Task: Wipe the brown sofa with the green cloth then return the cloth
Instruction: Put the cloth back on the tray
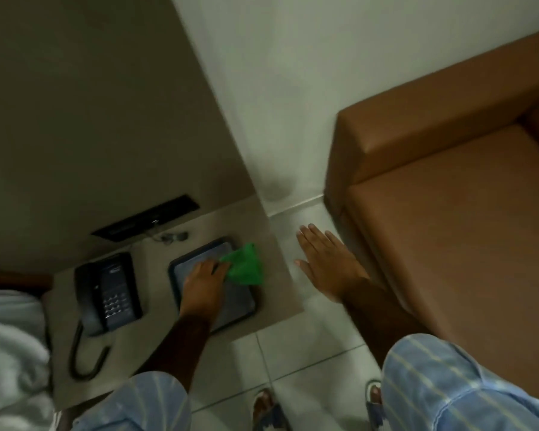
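Observation:
The green cloth (246, 265) lies bunched at the far right corner of a dark tray (243, 301) on the low side table. My left hand (203, 283) rests over the tray with its fingertips pinching the cloth's near edge. The brown sofa (448, 213) fills the right side, its armrest toward the table. My right hand (327, 262) hovers flat with fingers spread over the floor gap between table and sofa, holding nothing.
A black corded telephone (108, 295) sits left of the tray on the beige side table (280, 293). A dark socket panel (145, 223) is set in the wall panel behind. White bedding (10, 353) lies at the left. My sandalled feet (266, 409) stand on the tiled floor.

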Demonstrator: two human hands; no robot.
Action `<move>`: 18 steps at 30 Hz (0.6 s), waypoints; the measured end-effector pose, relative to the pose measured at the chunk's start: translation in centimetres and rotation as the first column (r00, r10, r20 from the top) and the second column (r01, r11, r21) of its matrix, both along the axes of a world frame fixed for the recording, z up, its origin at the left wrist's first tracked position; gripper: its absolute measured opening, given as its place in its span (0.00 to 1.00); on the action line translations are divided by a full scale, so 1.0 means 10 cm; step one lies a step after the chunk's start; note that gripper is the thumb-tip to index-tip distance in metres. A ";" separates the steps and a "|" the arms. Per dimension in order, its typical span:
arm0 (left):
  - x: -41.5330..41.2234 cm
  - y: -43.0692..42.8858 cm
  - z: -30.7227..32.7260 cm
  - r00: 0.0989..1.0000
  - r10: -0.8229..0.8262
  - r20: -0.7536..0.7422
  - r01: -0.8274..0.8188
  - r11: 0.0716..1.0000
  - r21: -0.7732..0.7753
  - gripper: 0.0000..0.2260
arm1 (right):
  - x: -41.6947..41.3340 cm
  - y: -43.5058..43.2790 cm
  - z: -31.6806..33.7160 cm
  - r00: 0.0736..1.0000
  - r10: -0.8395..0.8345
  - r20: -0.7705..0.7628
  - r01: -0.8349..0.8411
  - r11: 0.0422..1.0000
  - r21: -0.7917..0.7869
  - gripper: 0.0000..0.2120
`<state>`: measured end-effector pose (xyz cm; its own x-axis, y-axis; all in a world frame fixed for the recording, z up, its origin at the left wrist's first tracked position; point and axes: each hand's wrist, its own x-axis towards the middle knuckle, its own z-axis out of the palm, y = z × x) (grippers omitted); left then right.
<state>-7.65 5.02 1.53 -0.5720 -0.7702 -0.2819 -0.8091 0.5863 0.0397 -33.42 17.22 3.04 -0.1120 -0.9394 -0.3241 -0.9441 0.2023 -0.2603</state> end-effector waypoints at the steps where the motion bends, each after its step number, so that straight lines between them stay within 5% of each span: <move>1: 0.17 -0.07 -0.08 1.000 0.018 -0.010 -0.018 1.000 0.009 0.21 | 0.16 -0.10 -0.12 1.000 0.021 0.002 -0.021 0.999 0.050 0.32; 6: 0.63 -0.12 -0.59 0.994 0.049 -0.097 -0.037 0.991 0.129 0.24 | 0.74 -0.31 -0.74 0.998 0.065 0.013 -0.066 0.983 0.170 0.31; 13: 0.81 0.38 -1.25 0.988 0.112 -0.110 -0.082 0.967 0.243 0.37 | 1.05 -0.01 -1.57 0.990 0.140 0.020 -0.142 0.979 0.147 0.36; 18: 0.76 0.33 -1.03 0.995 0.094 -0.035 -0.081 0.960 0.267 0.43 | 0.98 -0.11 -1.33 0.987 0.154 0.044 -0.160 0.971 0.176 0.38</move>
